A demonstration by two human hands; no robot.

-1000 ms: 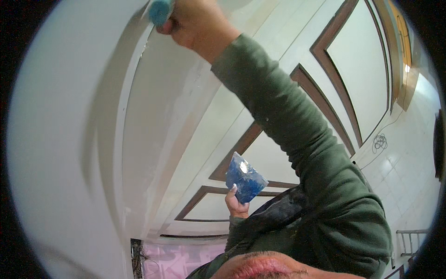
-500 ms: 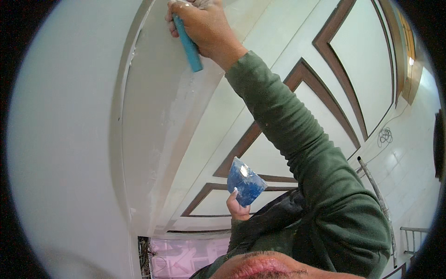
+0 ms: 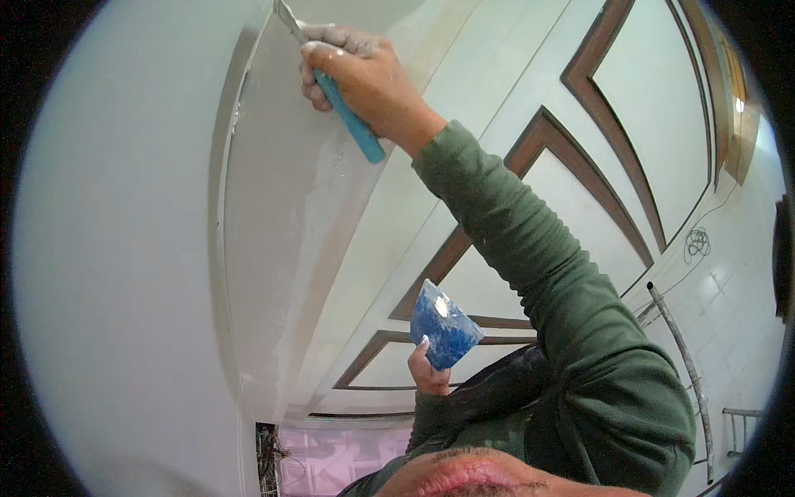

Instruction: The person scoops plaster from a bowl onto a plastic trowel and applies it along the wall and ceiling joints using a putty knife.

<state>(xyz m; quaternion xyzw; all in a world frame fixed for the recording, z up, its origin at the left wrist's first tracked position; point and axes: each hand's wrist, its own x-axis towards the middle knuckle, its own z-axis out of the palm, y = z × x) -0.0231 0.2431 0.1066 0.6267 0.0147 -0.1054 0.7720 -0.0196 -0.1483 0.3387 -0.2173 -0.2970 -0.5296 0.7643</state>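
High in the view, my right hand is closed around the teal handle of a putty knife. Its thin metal blade points up and left at the pale edge strip of a smooth white surface; whether it touches there, I cannot tell. White smears cover my right fingers. Lower down, in front of my body, my left hand grips a blue putty spreader by one corner, the thumb lying on its face. A small white lump of paste sits on the spreader, and its face is streaked with white.
White panels with brown angular trim run behind my arm. At the right, a metal pole frame stands over a pale tiled floor, with a coil of thin wire beyond it. Pink panelling and bundled wires show at the bottom.
My right hand and the putty knife have moved down and slightly right in the view, bringing the blade into sight. My left hand keeps its hold on the spreader; the background has shifted slightly.
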